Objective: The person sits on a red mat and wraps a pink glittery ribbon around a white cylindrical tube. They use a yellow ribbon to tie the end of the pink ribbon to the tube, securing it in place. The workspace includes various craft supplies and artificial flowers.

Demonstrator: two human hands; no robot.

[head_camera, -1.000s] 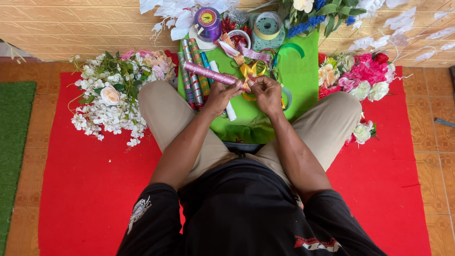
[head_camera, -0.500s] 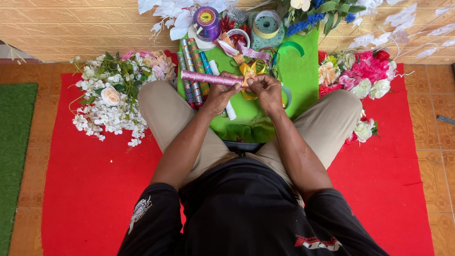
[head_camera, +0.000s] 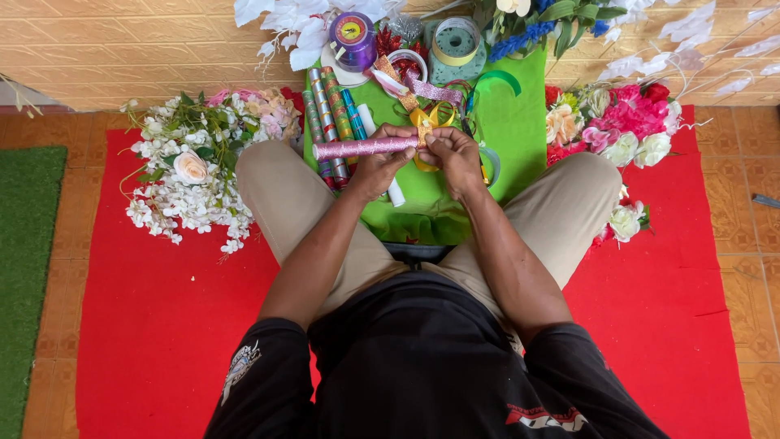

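Glittery pink roll (head_camera: 366, 147), matt red felt mat (head_camera: 162, 325), green cloth (head_camera: 520, 130), glossy ribbon spools (head_camera: 353, 36)

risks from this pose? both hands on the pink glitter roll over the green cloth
1. The pink glitter roll is held level by its right end only, left hand beneath, right hand pinching the tip. The free end could sag or slip.
2. Loose gold ribbon lies right by the fingers and might snag.
3. More rolls lie crowded under the free end, so a drop could scatter them.

Head-worn view, steeply downward, close
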